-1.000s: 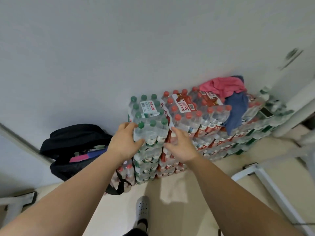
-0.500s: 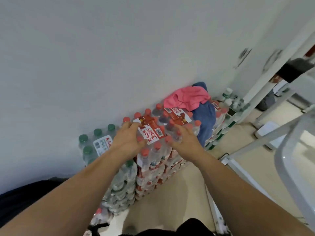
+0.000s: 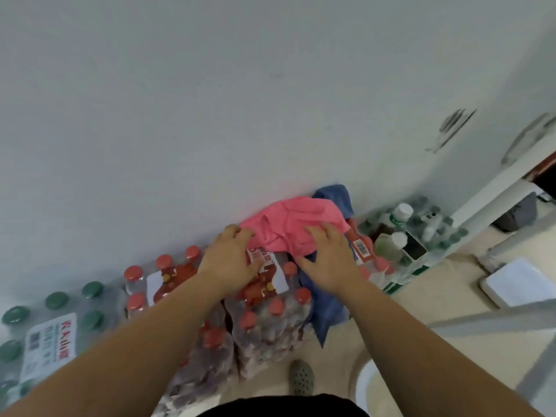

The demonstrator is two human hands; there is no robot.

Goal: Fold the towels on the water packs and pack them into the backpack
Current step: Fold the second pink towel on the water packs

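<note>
Shifted rightward along the water packs (image 3: 264, 299) to the crumpled pink towel (image 3: 296, 224), heaped on the blue towel (image 3: 329, 311) against the wall (image 3: 210, 115). Touching it, left hand (image 3: 231, 261) and right hand (image 3: 329, 260), fingers spread, nothing gripped yet. Folding probably next; backpack out of view

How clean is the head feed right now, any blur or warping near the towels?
Head view: soft, motion-smeared throughout; pink towel, left hand and right hand show in outline only; wide-angle lens bows the foot of the wall; flat light, no glare.
</note>
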